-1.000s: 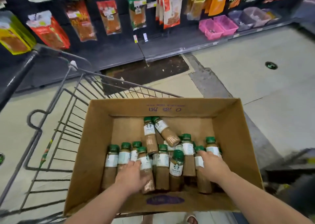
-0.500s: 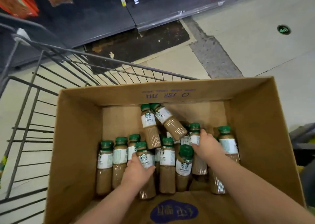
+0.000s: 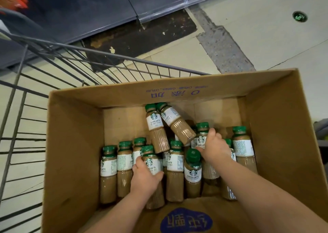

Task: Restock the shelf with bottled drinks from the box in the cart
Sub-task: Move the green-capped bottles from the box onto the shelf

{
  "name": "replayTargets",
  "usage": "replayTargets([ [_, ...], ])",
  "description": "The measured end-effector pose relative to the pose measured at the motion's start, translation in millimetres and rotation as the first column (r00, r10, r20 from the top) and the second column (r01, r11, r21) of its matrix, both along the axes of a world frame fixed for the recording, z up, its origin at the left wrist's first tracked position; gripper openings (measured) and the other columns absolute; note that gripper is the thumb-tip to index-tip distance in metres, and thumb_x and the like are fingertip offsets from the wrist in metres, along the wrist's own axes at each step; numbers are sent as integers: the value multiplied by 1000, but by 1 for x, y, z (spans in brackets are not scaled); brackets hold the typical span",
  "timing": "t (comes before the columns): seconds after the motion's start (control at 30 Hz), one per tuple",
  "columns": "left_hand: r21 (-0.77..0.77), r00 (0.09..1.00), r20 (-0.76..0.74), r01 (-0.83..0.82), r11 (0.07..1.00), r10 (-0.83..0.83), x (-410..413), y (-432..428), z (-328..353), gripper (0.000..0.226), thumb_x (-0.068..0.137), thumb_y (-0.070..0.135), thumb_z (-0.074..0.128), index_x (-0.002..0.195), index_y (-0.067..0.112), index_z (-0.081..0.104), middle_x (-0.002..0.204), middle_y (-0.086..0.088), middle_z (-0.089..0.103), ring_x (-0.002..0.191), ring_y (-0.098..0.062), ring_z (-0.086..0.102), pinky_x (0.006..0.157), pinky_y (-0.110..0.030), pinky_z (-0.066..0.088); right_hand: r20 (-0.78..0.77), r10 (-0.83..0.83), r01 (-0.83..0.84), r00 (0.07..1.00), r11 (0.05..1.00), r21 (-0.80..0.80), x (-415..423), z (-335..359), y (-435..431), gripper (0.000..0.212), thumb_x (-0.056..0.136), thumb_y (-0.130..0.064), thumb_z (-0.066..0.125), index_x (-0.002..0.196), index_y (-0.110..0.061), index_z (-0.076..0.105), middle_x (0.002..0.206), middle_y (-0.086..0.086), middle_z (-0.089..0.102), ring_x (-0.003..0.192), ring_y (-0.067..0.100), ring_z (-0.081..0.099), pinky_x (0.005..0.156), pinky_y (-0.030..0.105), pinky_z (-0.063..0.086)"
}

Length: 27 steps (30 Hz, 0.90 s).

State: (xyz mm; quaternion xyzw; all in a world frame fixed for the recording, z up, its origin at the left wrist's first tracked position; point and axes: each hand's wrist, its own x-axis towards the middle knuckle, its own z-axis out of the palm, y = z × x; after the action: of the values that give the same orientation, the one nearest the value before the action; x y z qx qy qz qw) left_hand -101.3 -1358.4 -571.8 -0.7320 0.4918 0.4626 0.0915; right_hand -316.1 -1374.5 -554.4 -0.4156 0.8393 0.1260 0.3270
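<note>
2 hands, left hand and right hand, each clasp a bottle mid-label; full, rigid, probably slick plastic, so grip the waist.

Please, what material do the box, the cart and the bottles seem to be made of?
Box: brown corrugated cardboard, matte, with folded flaps and printed ink.
Cart: dark metal wire, probably coated, as thin welded bars.
Bottles: likely clear plastic, glossy, with ribbed lower bodies showing the tan drink, green plastic caps and white labels.
</note>
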Motion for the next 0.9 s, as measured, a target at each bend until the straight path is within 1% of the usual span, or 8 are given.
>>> replayTargets([
  [0.1,11,998,-46,-51,999,51,7,0,9,94,79,32,73,146,7,11,148,-15,28,125,-32,45,94,-33,43,94,-97,103,991,992,-69,1,11,9,86,82,-31,70,145,-8,16,137,17,41,125,33,45,99,41,42],
  [0.23,-35,996,-87,-31,999,28,14,-3,31,87,73,29,77,140,9,25,137,-12,44,118,-29,52,98,-42,47,215,-180,217,960,963,-161,-1,36,21,88,83,-24,69,149,-11,11,143,15,34,123,32,47,98,39,41],
  [0.4,-148,977,-207,20,989,-51,1,-15,67,92,74,28,76,145,9,20,140,-11,41,126,-26,44,105,-37,40,254,-208,265,945,940,-215,-3,77,29,87,85,-25,65,150,-20,8,152,9,23,127,28,45,99,38,42],
  [0.47,-189,961,-256,55,980,-103,-11,-20,82,91,75,28,74,146,13,18,134,-7,45,119,-23,48,98,-31,42,275,-224,291,935,928,-234,-3,95,34,86,85,-25,64,150,-23,8,153,7,22,121,25,50,94,35,44],
  [0.57,-228,928,-316,128,965,-198,-33,-24,104,87,80,25,70,146,18,14,111,4,49,94,-16,52,77,-24,40,289,-262,338,921,906,-256,-5,117,47,86,84,-25,63,150,-26,8,150,7,31,115,23,54,87,29,42],
  [0.67,-267,890,-374,164,950,-259,-56,-20,124,87,79,22,72,146,20,15,111,6,52,90,-11,51,78,-24,42,302,-327,411,896,869,-277,-10,137,67,88,80,-29,66,150,-25,12,133,7,52,110,24,57,86,31,46],
  [0.77,-316,856,-396,214,924,-334,-78,-7,145,83,78,21,72,143,23,20,92,12,51,74,-6,53,61,-23,43,312,-374,466,873,830,-308,-12,157,93,89,77,-31,68,148,-25,16,126,5,56,110,23,57,91,33,47],
  [0.9,-387,784,-411,312,868,-465,-102,23,166,80,73,27,74,138,24,27,102,7,53,92,-17,57,78,-27,45,308,-439,530,844,768,-359,-13,181,135,91,74,-35,67,147,-27,14,126,5,54,111,23,56,94,38,47],
])
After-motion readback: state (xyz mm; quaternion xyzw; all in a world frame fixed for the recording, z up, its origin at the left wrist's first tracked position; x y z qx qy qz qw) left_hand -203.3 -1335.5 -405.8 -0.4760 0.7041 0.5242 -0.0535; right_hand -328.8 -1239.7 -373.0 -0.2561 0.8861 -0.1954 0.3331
